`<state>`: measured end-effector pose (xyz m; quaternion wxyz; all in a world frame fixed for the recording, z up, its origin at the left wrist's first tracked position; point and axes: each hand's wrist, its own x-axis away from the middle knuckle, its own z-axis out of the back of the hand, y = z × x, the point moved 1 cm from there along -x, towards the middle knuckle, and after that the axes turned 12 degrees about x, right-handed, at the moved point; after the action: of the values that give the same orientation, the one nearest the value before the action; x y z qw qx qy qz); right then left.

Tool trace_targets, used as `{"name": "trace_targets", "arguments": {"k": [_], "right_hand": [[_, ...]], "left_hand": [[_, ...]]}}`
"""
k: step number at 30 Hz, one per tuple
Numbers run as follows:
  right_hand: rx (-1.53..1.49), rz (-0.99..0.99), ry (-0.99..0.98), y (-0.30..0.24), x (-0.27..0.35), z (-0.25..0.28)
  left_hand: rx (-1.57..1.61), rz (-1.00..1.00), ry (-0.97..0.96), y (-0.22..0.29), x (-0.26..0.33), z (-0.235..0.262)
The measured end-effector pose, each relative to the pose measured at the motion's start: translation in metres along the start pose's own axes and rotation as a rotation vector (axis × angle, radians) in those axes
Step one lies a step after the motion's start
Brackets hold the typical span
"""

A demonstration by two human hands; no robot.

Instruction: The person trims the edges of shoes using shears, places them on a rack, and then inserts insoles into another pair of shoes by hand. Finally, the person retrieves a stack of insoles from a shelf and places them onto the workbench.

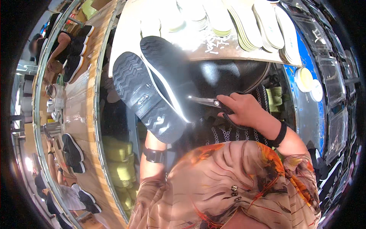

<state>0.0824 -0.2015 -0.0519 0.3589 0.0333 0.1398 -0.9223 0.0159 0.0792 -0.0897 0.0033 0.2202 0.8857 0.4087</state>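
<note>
Shoe-factory line seen from above: long wooden conveyor bench (82,95) on the person's left carrying finished black shoes with white soles (72,147), and a pale worktable (129,30) ahead holding rows of stacked cream-and-yellow foam insoles (263,23). Nearer, a pair of black shoes with ridged black rubber outsoles (146,87) is held soles-up in front of the chest, just above the lap. Left hand is hidden under the pair, only the forearm with a black wrist strap (154,155) shows; cannot tell how its fingers sit. Right hand (248,110) has fingers curled tight through the black handles of small steel scissors (207,101), blades pointing left with the tips right at the white sole edge. Risks, as a guess: tips could nick the sole edge or upper if the shoes wobble, since the support is out of sight; hidden left fingers may lie in the blade path; glare on the blades makes the cut line hard to judge.
</note>
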Motion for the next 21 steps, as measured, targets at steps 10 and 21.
{"name": "trace_targets", "arguments": {"k": [10,21], "right_hand": [[-0.178,0.012,-0.038,-0.016,-0.008,0.031],[-0.09,0.075,-0.111,-0.022,-0.014,0.013]], "left_hand": [[0.072,0.025,0.058,0.009,-0.071,0.006],[-0.049,-0.371,0.295,-0.002,-0.077,-0.003]]}}
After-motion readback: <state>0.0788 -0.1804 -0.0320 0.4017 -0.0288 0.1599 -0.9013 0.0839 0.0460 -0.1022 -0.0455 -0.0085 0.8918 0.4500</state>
